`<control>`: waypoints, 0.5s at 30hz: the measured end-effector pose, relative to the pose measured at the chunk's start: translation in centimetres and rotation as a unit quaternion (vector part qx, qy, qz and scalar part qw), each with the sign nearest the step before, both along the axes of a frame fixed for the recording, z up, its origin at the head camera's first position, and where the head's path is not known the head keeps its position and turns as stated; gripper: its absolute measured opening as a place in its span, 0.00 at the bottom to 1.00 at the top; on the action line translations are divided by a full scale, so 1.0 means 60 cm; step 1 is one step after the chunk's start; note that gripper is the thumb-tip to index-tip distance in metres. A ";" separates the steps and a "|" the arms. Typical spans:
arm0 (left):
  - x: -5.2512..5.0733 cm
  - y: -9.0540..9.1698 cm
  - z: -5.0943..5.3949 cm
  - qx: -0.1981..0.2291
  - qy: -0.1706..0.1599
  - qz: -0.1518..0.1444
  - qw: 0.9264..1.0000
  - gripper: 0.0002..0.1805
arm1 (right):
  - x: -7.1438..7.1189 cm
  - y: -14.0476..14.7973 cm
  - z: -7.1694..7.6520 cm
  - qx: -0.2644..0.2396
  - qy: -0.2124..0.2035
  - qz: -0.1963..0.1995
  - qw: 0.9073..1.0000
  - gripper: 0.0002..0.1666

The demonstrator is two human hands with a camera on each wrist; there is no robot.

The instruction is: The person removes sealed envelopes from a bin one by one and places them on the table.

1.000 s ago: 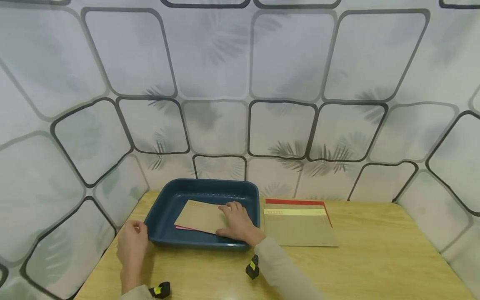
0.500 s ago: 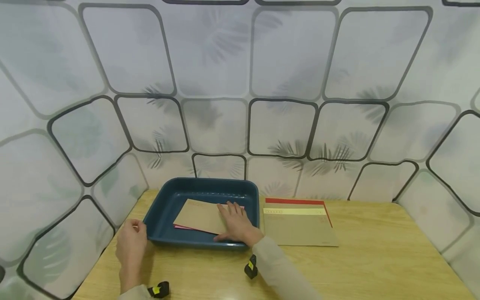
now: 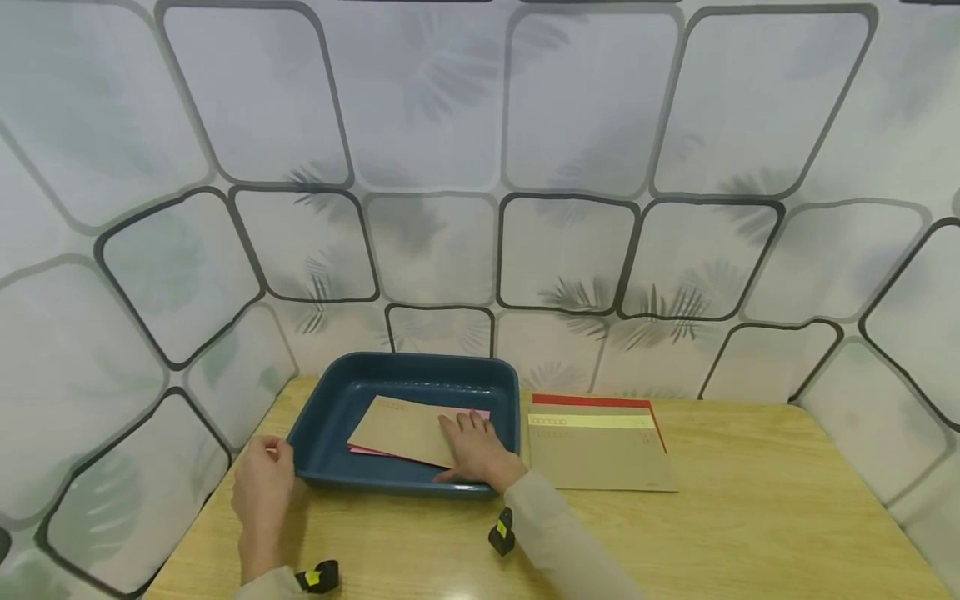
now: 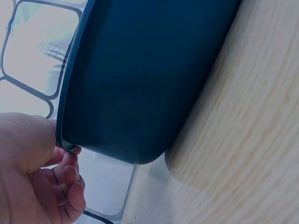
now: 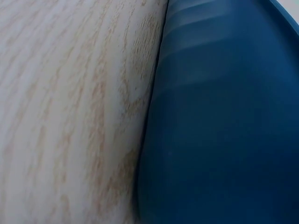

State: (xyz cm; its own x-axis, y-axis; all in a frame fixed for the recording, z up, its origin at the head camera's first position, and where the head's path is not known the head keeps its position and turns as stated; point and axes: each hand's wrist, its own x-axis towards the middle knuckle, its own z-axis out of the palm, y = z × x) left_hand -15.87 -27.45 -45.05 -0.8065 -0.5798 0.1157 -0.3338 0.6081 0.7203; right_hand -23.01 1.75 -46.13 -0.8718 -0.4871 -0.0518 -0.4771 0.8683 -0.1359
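A dark blue tray point(image 3: 315, 433) stands on the wooden table. My left hand point(image 3: 264, 483) pinches its rim at the front left corner; in the left wrist view, the thumb and curled fingers of the left hand point(image 4: 42, 172) meet at that rim. Inside the tray lies a small stack of envelopes, a brown envelope point(image 3: 401, 429) on top with pink edges showing beneath. My right hand point(image 3: 477, 450) rests on the stack's right end, its fingers extended and spread. The right wrist view shows only the tray's outer wall point(image 5: 224, 112) and the table, not the hand.
Right of the tray, a larger brown envelope point(image 3: 600, 462) lies flat, with a yellow strip point(image 3: 592, 422) and a red edge point(image 3: 592, 401) beyond it. The table point(image 3: 765, 500) extends to the right. A patterned curtain point(image 3: 570, 250) stands behind and at both sides.
My right hand's fingers have spread and shifted slightly to the right, and a pink edge now shows at the stack's upper right. The left hand keeps its place on the tray's corner.
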 end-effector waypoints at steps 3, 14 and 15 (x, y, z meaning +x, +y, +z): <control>-0.001 -0.001 -0.001 -0.003 0.001 -0.001 1.000 0.18 | -0.001 0.001 -0.001 0.001 -0.008 0.000 1.000 0.59; 0.001 -0.002 -0.001 -0.013 0.013 -0.007 1.000 0.16 | -0.002 0.003 -0.002 -0.019 -0.021 0.009 1.000 0.54; 0.001 -0.001 -0.001 -0.013 0.012 -0.006 1.000 0.16 | -0.002 0.004 -0.002 -0.021 -0.021 0.009 1.000 0.53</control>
State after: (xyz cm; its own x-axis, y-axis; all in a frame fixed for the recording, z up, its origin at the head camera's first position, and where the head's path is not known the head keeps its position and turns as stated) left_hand -15.81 -27.52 -45.11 -0.8103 -0.5665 0.1500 -0.3087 0.6302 0.7124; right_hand -23.11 1.98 -46.24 -0.8603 -0.5053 -0.0677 -0.4857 0.8528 -0.1920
